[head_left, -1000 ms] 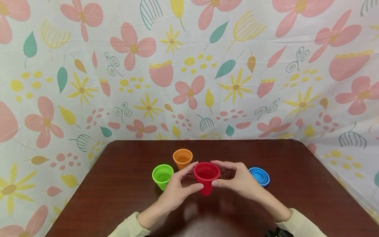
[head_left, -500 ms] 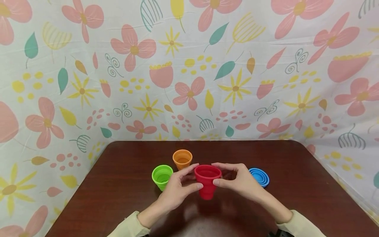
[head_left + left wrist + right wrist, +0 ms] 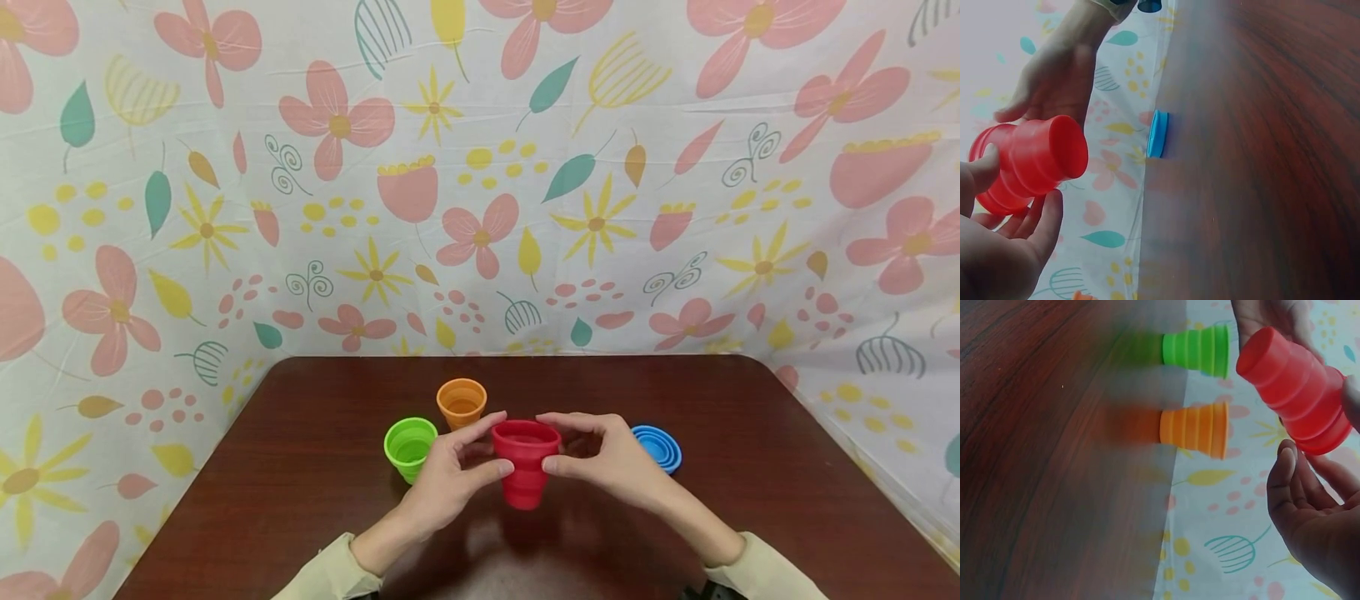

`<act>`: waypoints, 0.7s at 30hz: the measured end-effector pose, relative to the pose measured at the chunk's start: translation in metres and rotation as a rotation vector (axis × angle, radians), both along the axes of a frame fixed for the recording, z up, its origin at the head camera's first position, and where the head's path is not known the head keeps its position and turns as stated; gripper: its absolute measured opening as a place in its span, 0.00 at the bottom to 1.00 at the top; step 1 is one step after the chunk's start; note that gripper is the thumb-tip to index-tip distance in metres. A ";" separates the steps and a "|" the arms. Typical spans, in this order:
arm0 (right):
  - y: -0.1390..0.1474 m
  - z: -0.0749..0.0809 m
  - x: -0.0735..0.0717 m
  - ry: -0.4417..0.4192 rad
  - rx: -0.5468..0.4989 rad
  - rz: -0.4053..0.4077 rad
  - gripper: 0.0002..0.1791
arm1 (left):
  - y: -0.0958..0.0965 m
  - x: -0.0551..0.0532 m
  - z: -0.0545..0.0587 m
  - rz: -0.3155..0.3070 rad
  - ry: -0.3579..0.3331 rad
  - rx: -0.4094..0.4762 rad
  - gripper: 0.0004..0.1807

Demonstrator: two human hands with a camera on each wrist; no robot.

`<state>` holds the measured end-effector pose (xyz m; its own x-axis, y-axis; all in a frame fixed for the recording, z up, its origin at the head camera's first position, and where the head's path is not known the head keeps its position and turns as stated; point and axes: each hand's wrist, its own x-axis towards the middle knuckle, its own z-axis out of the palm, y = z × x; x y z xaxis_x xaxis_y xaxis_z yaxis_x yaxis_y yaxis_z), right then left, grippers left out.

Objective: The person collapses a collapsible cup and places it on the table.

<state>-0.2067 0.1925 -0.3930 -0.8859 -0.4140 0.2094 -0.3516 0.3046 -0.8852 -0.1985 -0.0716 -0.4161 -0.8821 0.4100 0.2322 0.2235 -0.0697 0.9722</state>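
Observation:
A red collapsible cup (image 3: pixel 524 475), drawn out into its stepped, tapered form, is held upright above the table between both hands. My left hand (image 3: pixel 447 477) grips its left side near the rim, thumb in front and fingers behind. On the opposite side my right hand (image 3: pixel 611 457) pinches the rim area the same way. From the right wrist view, the red cup (image 3: pixel 1297 390) shows its ringed wall and narrow base. A green cup (image 3: pixel 410 450) stands just left of my left hand, and an orange cup (image 3: pixel 461 402) stands behind it.
A blue collapsible cup (image 3: pixel 657 448), folded flat into rings, lies right of my right hand. Everything stands over a dark brown wooden table (image 3: pixel 315 433). A flower-patterned cloth (image 3: pixel 480 167) hangs behind the table and along its sides.
The red cup's lower part has come further down and its body looks longer and wider than a second ago. Both hands keep nearly the same place; the other cups have not moved.

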 end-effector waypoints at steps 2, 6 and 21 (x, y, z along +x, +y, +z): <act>0.001 -0.001 0.001 0.024 -0.015 -0.007 0.31 | 0.000 0.000 0.000 0.024 0.000 -0.014 0.33; 0.002 -0.003 0.002 0.109 -0.043 -0.025 0.30 | 0.000 -0.001 -0.001 0.057 0.009 -0.047 0.31; 0.000 -0.009 0.001 0.384 -0.078 -0.018 0.25 | 0.002 0.000 -0.002 -0.013 -0.074 0.045 0.30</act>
